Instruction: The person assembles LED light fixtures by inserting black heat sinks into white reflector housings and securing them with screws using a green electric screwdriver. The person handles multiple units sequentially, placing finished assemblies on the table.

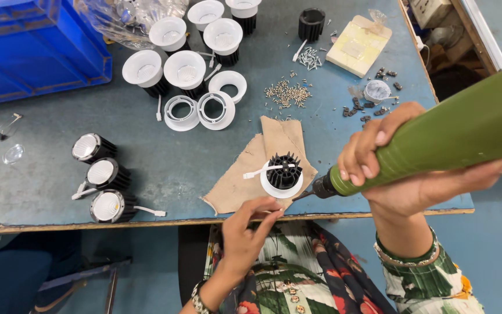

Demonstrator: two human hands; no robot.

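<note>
I am gripping the green cylindrical electric screwdriver (437, 139) tight in my right hand (402, 168), its tip meeting the black finned, white-rimmed downlight (283, 174) at lower centre. My left hand (248, 227), fingers pinched, is touching its rim; a crumpled clear plastic bag (117, 20) is lying upper left.

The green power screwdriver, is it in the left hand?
No, the right hand grips the green power screwdriver; the left hand is by the black-and-white lamp.

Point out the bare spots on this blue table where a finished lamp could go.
One bare patch lies between the three black lamps and the brown cloth. Another runs below the blue crate, left of the white-rimmed lamps. It is crowded at the screw pile, and where the right hand holds the green screwdriver.
</note>
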